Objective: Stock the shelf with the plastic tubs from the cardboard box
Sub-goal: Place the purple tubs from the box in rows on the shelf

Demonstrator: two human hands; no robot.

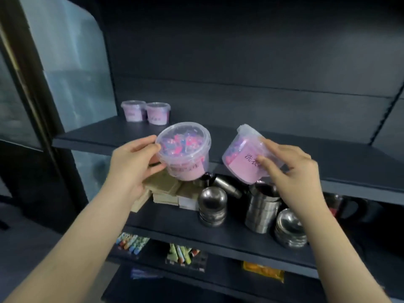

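Note:
My left hand (pixel 133 162) grips a clear plastic tub (pixel 185 149) with pink and blue contents and a pink label, tilted with its lid toward me. My right hand (pixel 290 169) holds a second tub (pixel 244 158), tipped over to the left with its pink label facing me. Both tubs hang in the air just in front of the dark shelf board (pixel 306 156). Two more tubs (pixel 145 111) stand upright side by side at the back left of that shelf. The cardboard box is out of view.
The shelf below holds stacked steel bowls (pixel 212 206), steel cups (pixel 262 211), more bowls (pixel 290 230) and flat cardboard packs (pixel 166 191). Lower shelves carry coloured packets (pixel 185 254). A glass panel (pixel 72 62) stands at the left.

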